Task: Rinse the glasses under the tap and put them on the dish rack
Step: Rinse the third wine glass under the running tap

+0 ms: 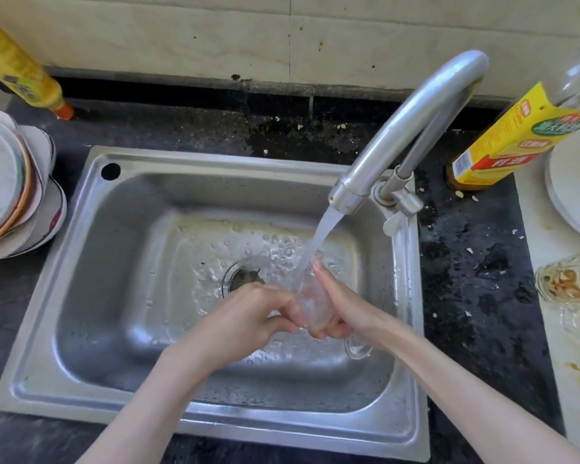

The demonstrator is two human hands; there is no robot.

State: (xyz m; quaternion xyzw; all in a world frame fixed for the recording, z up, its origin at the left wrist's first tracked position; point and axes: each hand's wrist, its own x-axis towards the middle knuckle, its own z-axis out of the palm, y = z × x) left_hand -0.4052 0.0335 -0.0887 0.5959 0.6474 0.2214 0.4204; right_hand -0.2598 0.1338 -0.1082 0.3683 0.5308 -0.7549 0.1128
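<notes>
You hold the glass (310,304) tilted over the sink (114,262), both hands' fingers grasping it, left hand (258,316) and right hand (344,306), so the tap (412,128) stream runs inside and drains away.

Pale beige tiled wall (181,31) with dark specks, meeting a black speckled stone countertop (476,289), wet and crumb-strewn. A rectangular stainless-steel sink basin (91,262) is set into it. Even daylight, soft reflections.
</notes>
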